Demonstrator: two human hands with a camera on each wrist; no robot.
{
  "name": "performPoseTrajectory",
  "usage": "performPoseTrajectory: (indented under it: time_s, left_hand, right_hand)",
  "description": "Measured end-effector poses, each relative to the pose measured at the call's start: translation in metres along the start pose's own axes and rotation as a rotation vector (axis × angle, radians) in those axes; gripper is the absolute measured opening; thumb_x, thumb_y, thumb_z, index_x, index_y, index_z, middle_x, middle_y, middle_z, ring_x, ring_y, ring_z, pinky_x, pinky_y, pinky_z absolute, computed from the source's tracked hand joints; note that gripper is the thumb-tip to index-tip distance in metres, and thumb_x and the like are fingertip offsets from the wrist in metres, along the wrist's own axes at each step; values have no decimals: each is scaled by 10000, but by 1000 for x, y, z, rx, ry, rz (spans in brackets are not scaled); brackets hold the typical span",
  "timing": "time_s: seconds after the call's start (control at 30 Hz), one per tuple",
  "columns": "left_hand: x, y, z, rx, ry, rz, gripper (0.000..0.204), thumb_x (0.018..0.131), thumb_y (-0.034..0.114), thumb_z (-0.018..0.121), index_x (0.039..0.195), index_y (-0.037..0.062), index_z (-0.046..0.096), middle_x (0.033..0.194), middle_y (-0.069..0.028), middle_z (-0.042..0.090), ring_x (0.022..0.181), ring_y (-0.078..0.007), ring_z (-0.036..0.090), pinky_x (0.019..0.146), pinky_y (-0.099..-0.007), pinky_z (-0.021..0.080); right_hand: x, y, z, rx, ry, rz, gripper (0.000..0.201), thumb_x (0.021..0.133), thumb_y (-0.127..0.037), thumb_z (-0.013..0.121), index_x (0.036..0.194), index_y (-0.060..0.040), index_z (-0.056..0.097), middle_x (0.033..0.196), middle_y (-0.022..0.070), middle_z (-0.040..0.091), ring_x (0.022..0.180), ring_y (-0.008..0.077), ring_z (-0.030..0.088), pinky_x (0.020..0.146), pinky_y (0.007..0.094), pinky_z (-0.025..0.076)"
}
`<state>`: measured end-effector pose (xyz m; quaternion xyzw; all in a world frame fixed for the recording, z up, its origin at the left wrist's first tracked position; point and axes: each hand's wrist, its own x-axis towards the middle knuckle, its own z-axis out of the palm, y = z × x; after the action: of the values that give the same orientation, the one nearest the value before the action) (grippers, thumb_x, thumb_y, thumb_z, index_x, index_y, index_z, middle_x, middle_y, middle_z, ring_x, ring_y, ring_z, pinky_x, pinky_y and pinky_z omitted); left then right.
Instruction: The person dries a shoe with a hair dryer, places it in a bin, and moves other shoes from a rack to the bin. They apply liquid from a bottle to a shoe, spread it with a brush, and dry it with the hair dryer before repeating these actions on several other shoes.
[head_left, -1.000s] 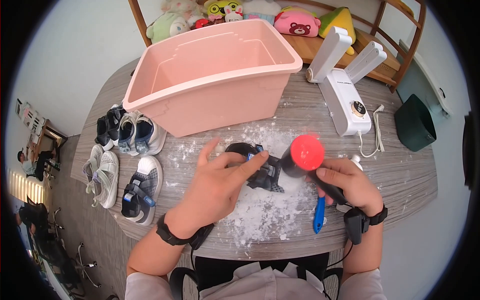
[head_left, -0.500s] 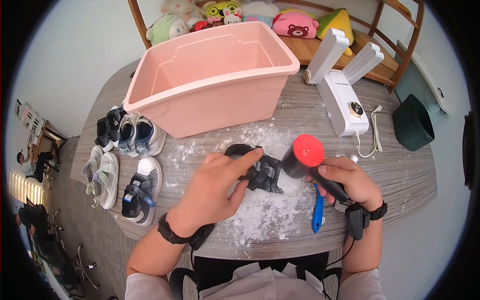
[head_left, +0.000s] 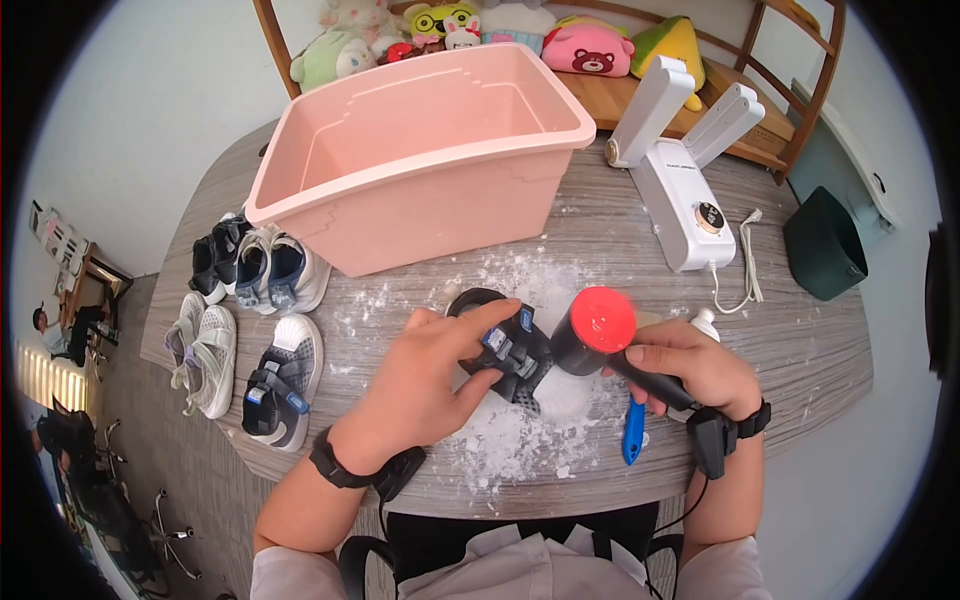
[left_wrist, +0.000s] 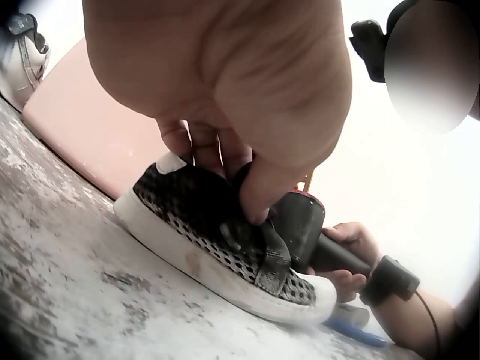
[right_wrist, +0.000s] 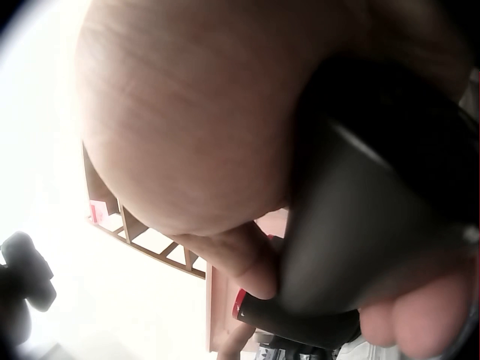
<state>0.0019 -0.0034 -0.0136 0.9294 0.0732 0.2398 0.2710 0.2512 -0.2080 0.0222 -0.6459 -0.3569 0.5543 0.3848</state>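
Note:
A dark mesh child's shoe (head_left: 520, 385) with strap, blue tab and white toe lies on the powder-strewn table. My left hand (head_left: 425, 370) grips it near its opening; in the left wrist view the thumb (left_wrist: 259, 199) presses the near side and the other fingers reach behind. My right hand (head_left: 695, 365) holds a black hair dryer (head_left: 578, 352) with a red round end, its fingers curled around the handle (head_left: 652, 382). The dryer's barrel points down over the shoe's toe. In the right wrist view the dark handle (right_wrist: 360, 217) fills much of the picture.
A blue-handled tool (head_left: 633, 432) lies below the right hand, near a white bottle (head_left: 706, 322). The matching shoe (head_left: 283, 385) and several others stand left. Behind are a pink bin (head_left: 450, 215), a white shoe dryer (head_left: 685, 205) with a cord, and a green bin (head_left: 828, 245).
The shoe has turned, its white toe now nearer the table's front edge. The dryer has shifted slightly left and down toward the toe. My left hand's fingers have closed in on the shoe.

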Motion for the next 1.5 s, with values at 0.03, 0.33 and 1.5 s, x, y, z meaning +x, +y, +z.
performPoseTrajectory:
  time_s: [0.03,0.33,1.5]
  left_hand:
    - [-1,-1,-1,0,0,1,860,697,57,900,1485,125,563,838,-59,706,780,-249,605,854,-372,479]
    - [2,6,-13,-77,-91,-238,914,695,61,895,1522,98,506,965,-116,665,796,-227,633,812,-326,524]
    - [0,-13,0,-770,-137,-228,135,884,24,775,827,1,655,818,6,619,743,-60,537,659,-259,437]
  right_hand:
    - [1,0,0,0,1,-1,362,1064,-315,598,1104,22,725,735,55,654,556,120,606,536,260,482]
    - [3,6,2,44,-91,-35,395,1046,-298,603,1148,67,715,750,82,666,575,132,627,544,246,489]
    - [7,13,20,201,-145,-232,362,1078,-306,590,1214,19,671,839,52,665,647,108,607,597,250,487]
